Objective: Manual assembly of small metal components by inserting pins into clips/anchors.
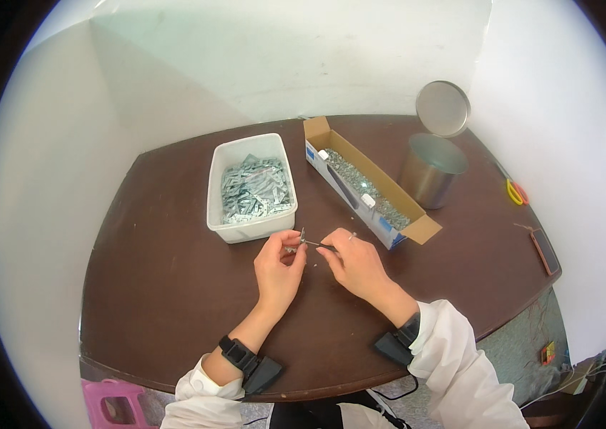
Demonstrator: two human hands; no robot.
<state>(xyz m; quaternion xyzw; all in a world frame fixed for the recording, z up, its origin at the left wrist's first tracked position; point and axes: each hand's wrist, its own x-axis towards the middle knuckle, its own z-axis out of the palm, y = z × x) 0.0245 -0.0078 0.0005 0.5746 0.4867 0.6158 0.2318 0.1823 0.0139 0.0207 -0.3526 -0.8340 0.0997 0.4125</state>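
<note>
Over the brown table (167, 286), just before the white tub (256, 231) of metal strips (256, 187), we pinch a small metal piece (303, 234) in our left hand (279, 266), while our right hand (357, 264) clasps a slim tool (326, 247) (thin-shafted and dark-handled) with its tip at that piece.

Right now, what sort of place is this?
Probably a parts workspace: a white rectangular plastic tub of grey metallic strips, a long cardboard box of small metallic pieces, a thin dark-handled tool in the right hand.
</note>
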